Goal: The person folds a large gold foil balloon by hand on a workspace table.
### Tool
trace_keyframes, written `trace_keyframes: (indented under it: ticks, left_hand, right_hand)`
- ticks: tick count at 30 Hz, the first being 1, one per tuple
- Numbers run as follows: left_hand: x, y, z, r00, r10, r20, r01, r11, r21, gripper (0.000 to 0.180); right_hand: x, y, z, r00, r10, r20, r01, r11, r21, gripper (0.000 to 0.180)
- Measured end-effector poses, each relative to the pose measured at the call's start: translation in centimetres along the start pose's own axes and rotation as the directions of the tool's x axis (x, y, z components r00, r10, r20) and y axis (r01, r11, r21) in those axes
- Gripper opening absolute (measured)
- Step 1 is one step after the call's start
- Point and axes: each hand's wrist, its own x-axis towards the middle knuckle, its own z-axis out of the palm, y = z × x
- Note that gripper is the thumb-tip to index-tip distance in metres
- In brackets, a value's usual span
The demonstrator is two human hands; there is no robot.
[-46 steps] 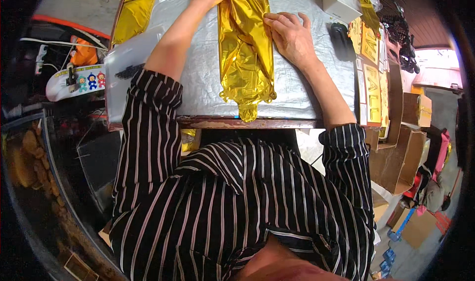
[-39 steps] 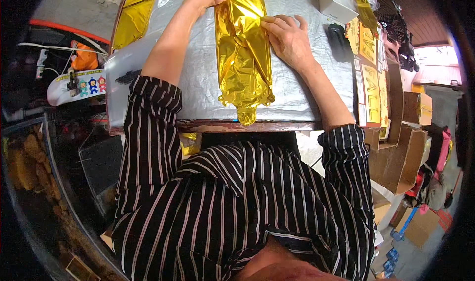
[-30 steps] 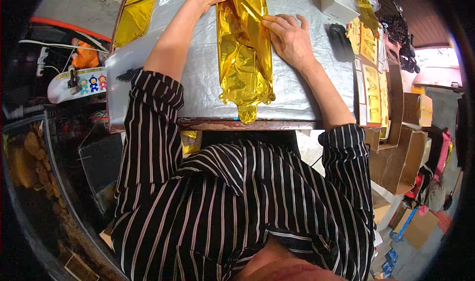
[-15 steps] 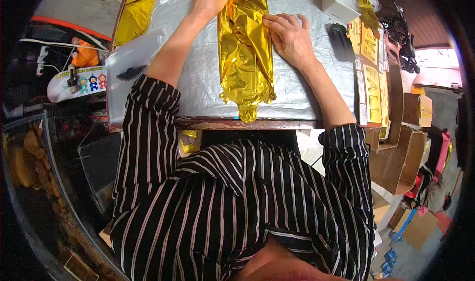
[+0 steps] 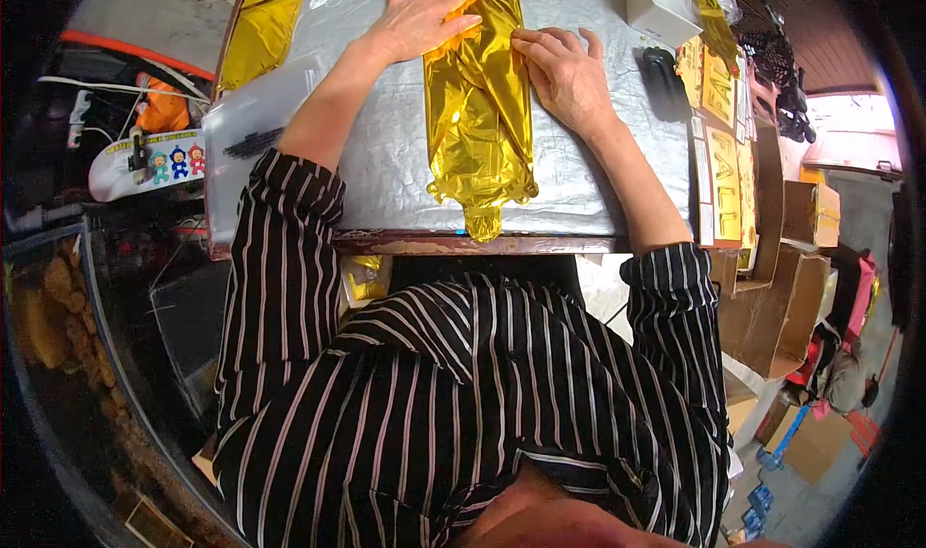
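Note:
A flat, creased gold foil balloon [image 5: 479, 148] lies lengthwise on the silver table, its narrow tab hanging at the near edge. My left hand [image 5: 422, 22] rests palm down on its far left side, fingers stretched and spread over the foil. Along the balloon's right edge lies my right hand [image 5: 569, 75], its fingertips touching the foil and its fingers slightly bent. It appears to press the edge down rather than grip it. The far end of the balloon runs out of view.
More gold foil [image 5: 265, 22] lies at the far left, beside a clear plastic sheet [image 5: 256, 133]. A white box [image 5: 661, 6], a black object [image 5: 664, 77] and yellow printed packages [image 5: 723, 177] line the right side. Open cardboard boxes [image 5: 772, 312] stand beyond the table.
My left hand has let go of the pinched foil and spread out flat on the balloon, slightly nearer to me. The foil beneath looks smoother. My right hand has stayed put.

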Motion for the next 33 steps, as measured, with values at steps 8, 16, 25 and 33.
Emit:
trace_keyframes:
  ticks: [8, 16, 25, 33]
  left_hand:
    - [0.1, -0.2, 0.5, 1.000, 0.031, 0.000, -0.030, 0.991, 0.127, 0.065]
    - [0.0, 0.1, 0.2, 1.000, 0.007, 0.012, -0.007, 0.998, 0.058, 0.065]
    - [0.6, 2.6, -3.6, 0.993, 0.005, 0.117, 0.015, 0.986, -0.167, 0.067]
    - [-0.1, 0.9, -1.8, 0.998, 0.059, -0.013, -0.060, 0.968, -0.245, 0.065]
  right_hand:
    - [0.7, 0.7, -0.2, 0.996, -0.005, 0.088, 0.012, 0.996, -0.085, 0.040]
    - [2.9, 2.3, 0.8, 0.969, 0.043, 0.242, 0.036, 0.950, -0.310, 0.056]
    - [2.4, 2.8, 1.1, 0.968, 0.085, 0.236, -0.011, 0.954, -0.300, 0.057]
    - [2.2, 1.4, 1.3, 0.963, 0.000, 0.269, 0.024, 0.996, -0.084, 0.053]
